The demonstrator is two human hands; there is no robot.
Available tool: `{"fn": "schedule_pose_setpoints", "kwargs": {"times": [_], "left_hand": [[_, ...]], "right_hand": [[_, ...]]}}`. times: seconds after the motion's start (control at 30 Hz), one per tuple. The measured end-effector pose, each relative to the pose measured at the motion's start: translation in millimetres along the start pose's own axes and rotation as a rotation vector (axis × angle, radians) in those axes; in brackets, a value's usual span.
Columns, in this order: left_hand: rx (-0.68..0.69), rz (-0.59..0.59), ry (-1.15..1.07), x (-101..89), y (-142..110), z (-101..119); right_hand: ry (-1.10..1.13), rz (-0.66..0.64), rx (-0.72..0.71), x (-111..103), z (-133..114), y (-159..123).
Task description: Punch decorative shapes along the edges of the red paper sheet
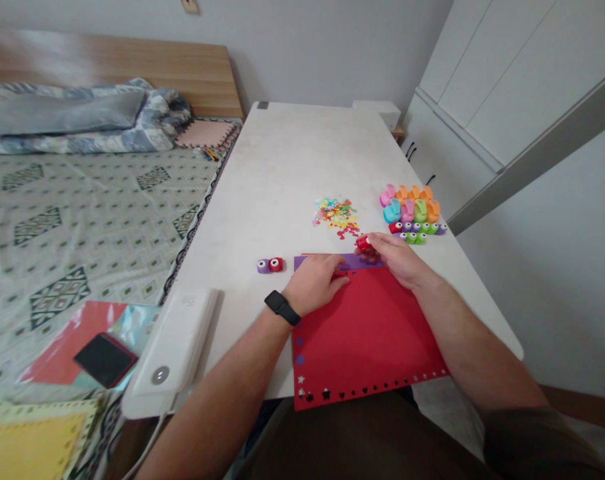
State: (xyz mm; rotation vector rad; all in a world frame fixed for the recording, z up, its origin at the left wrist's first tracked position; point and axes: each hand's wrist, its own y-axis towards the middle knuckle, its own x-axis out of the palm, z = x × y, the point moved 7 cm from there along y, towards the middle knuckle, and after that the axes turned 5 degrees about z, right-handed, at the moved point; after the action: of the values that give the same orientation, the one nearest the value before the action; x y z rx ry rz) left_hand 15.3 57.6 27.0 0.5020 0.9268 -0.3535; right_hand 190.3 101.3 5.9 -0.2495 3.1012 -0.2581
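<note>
My left hand (315, 283) lies flat across a purple paper strip (352, 261), which sits on a large red paper sheet (369, 333). Punched stars, hearts and circles run along the sheet's near and left edges. My right hand (395, 260) grips a small red craft punch (363, 244) at the sheet's far edge, and the punch's lower part is hidden by my fingers. Just beyond it lies a scattered pile of colourful paper cut-outs (336, 217). A black watch (282, 307) circles my left wrist.
Several coloured craft punches (411, 211) stand grouped at the table's far right. A purple punch (263, 266) and a red punch (276, 265) sit left of the paper. A white corded device (172, 343) lies at the table's near edge. A bed with a phone (105, 360) and papers adjoins the left.
</note>
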Motion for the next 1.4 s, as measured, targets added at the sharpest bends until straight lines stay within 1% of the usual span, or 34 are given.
{"fn": "schedule_pose_setpoints", "kwargs": {"times": [0.1, 0.2, 0.4, 0.53, 0.7, 0.8, 0.93, 1.07, 1.23, 1.3, 1.4], "left_hand": [[0.001, 0.002, 0.004, 0.4, 0, 0], [0.001, -0.005, 0.013, 1.3, 0, 1], [-0.001, -0.001, 0.01, 0.4, -1, 1], [0.012, 0.004, 0.004, -0.4, -1, 2], [0.007, 0.012, 0.0, -0.4, -1, 2], [-0.003, 0.005, -0.002, 0.2, -1, 2], [-0.004, -0.001, 0.003, 0.6, -1, 2], [-0.007, -0.004, 0.008, -0.1, -1, 2], [-0.011, -0.014, 0.019, -0.8, -1, 4], [-0.013, -0.013, 0.02, -1.0, -1, 4], [-0.007, -0.014, 0.015, -0.8, -1, 4]], "right_hand": [[0.028, 0.002, 0.001, 0, 1, 2], [-0.001, 0.006, -0.012, 1, 1, 4], [-0.098, 0.083, -0.09, -1, -1, 11], [-0.14, 0.098, -0.141, -3, -4, 14], [-0.122, 0.098, -0.112, -2, -1, 16], [-0.169, 0.139, -0.138, -3, -3, 16], [-0.198, 0.16, -0.178, -6, -7, 17], [-0.184, 0.155, -0.198, -6, -11, 14], [-0.148, -0.008, -0.108, 13, -9, 8], [-0.175, 0.021, -0.138, 14, -11, 8], [-0.163, 0.094, -0.196, 8, -12, 10]]}}
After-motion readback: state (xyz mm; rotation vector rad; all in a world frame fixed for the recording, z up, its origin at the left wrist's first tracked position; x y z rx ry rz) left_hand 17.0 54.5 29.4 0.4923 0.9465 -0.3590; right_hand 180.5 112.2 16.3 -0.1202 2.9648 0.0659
